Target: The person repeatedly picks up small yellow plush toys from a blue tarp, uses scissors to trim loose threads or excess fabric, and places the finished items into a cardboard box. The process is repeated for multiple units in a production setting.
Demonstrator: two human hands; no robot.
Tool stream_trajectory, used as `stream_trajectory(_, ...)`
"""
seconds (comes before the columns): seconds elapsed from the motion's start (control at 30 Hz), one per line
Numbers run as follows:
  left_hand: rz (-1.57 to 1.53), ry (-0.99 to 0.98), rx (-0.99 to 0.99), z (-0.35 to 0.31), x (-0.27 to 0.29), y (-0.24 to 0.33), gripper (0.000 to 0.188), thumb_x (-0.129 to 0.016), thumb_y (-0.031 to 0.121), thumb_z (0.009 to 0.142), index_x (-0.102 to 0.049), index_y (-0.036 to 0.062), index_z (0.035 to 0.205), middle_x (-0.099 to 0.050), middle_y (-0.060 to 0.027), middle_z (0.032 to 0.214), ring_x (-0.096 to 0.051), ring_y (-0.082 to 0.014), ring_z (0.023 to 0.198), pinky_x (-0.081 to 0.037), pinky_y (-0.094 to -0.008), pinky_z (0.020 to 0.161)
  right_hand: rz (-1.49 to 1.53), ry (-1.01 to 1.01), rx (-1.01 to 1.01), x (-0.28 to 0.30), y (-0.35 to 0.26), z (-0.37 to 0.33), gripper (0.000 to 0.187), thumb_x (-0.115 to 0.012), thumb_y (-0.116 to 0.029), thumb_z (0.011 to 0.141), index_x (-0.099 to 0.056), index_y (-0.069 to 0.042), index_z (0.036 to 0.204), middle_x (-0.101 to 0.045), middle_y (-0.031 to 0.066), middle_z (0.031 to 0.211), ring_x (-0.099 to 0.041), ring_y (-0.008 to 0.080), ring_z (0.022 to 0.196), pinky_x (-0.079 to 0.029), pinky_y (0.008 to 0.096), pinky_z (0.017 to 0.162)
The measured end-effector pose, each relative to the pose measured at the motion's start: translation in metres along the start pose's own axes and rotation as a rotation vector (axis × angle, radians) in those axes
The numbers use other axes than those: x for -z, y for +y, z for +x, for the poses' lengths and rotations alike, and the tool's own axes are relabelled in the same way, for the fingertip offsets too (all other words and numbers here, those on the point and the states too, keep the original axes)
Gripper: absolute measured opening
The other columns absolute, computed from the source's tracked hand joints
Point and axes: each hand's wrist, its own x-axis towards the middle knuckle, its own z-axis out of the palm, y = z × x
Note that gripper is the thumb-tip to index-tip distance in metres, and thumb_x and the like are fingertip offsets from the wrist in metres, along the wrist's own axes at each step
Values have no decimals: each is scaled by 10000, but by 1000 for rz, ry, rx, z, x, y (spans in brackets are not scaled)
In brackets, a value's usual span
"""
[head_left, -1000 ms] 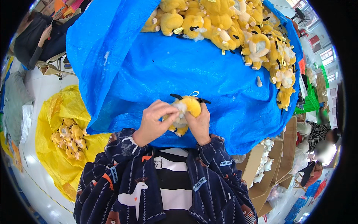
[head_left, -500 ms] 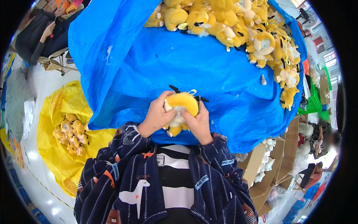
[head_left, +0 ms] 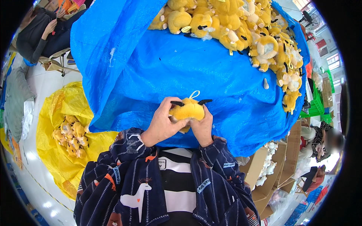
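Btwn L+R fingers (head_left: 164,107), yel. plush (head_left: 187,110)

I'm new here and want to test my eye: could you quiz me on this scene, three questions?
1. How many hands hold the middle toy?
2. True or false: the big pile lies on a red sheet.
3. The small heap lies on plastic coloured: a) green; b) yellow; c) red.

Key: 1. Two, the left hand and right hand. 2. False; the sheet is blue. 3. b.
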Motion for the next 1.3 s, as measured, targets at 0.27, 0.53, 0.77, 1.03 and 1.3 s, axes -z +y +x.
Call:
stream_trajectory(0.27,48,181,-90,10,5,-24,347,-589,-75,617,-545,21,948,-555,-139,879,-590,-304,782,-473,-325,697,-91,-133,-11,-9,-15,-4,246,-692,-82,741,-594,6,949,-624,145,793,-643,199,740,-492,310,658)
stream_trajectory(0.53,53,184,-196,5,-10,-12,264,-626,-59,656,-532,28,887,-527,-129,855,-555,-278,759,-453,-325,671,-60,-34,74,-1,-20,-1,277,-673,-45,707,-589,-13,969,-643,143,814,-665,252,763,-497,324,663)
stream_trajectory(0.77,44,126,-181,9,-6,6,287,-651,-51,654,-552,32,910,-548,-118,866,-570,-264,772,-464,-320,698,-176,12,128,4,-20,6,323,-628,32,685,-599,-27,1002,-665,164,869,-672,308,819,-519,331,693)
stream_trajectory(1.03,29,47,-68,19,2,-21,308,-643,-43,631,-619,14,933,-598,-107,913,-595,-248,840,-471,-306,749,-242,-38,171,-3,-20,-6,399,-685,-11,695,-573,-44,1077,-658,180,884,-670,317,829,-524,334,698)
stream_trajectory(1.3,-703,-370,244,0,6,-21,688,-732,86,760,-371,6,1340,-526,-86,1232,-514,-167,1133,-418,-317,963,296,46,-79,17,-25,8,314,-556,45,720,-551,27,1033,-643,115,939,-622,166,873,-497,282,765)
